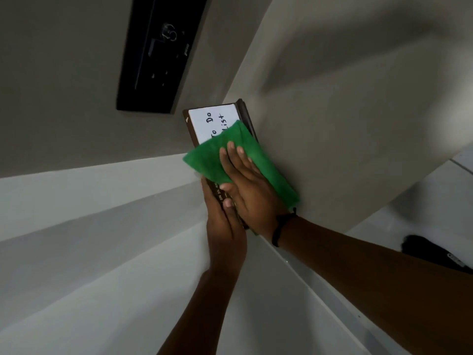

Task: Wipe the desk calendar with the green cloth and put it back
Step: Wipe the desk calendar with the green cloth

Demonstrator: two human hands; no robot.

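Our left hand (225, 226) was clamped on the lower edge of the desk calendar (217, 121), fingers wrapped round its dark spine and the thumb over the front. Our right hand (249, 193) lay flat and spread, fingers apart, pressing the green cloth (245, 155) against the calendar's face; it pressed the cloth down, not pinching it. The calendar was held up in the air in front of a pale wall corner (332, 111), off any table, with its white page reading "To Do List" half covered by the cloth.

We judged the wiping to be under way, with the return to its place not yet done. The main risk seemed to be the cloth slipping out from under the open palm, since nothing gripped it. Hard pressure near the top could also have levered the calendar out of the left hand, which held only the bottom end. The loose page might have creased under the rubbing.

We counted one calendar, one cloth, two hands, one dark band (281, 226) on the right wrist, and one black panel (161, 52) on the wall.
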